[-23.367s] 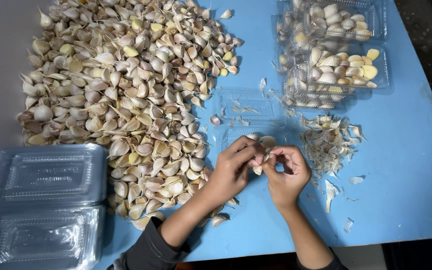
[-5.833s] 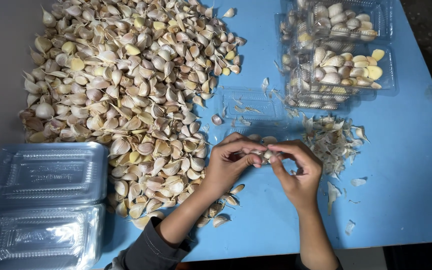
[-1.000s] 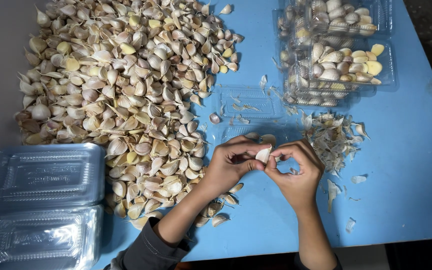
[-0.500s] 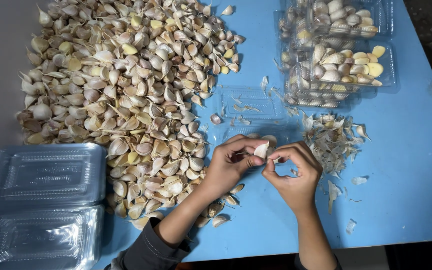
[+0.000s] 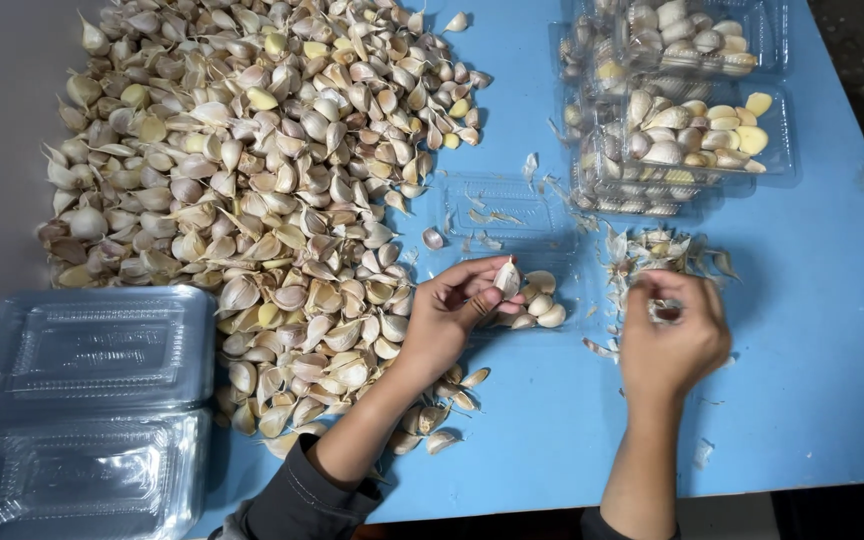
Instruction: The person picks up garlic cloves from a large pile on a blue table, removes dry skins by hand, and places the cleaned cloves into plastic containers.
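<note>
My left hand [image 5: 450,315] pinches a single garlic clove [image 5: 507,278] between thumb and fingers, above a few peeled cloves [image 5: 542,305] lying in a clear open box [image 5: 512,205]. My right hand [image 5: 674,335] is curled loosely over the pile of papery garlic skins [image 5: 652,252] to the right, its fingertips together on a scrap of skin. A large heap of unpeeled garlic cloves [image 5: 252,170] spreads over the blue table [image 5: 822,330] to the left of both hands.
Two clear plastic boxes filled with cloves [image 5: 692,130] stand at the back right. A stack of shut empty clear boxes [image 5: 82,400] sits at the front left, on the grey surface beside the table. Loose skins dot the table near its front edge.
My hands have come apart. The right hand moved right to the skin pile with a piece of peel, while the left hand kept the clove where it was.
</note>
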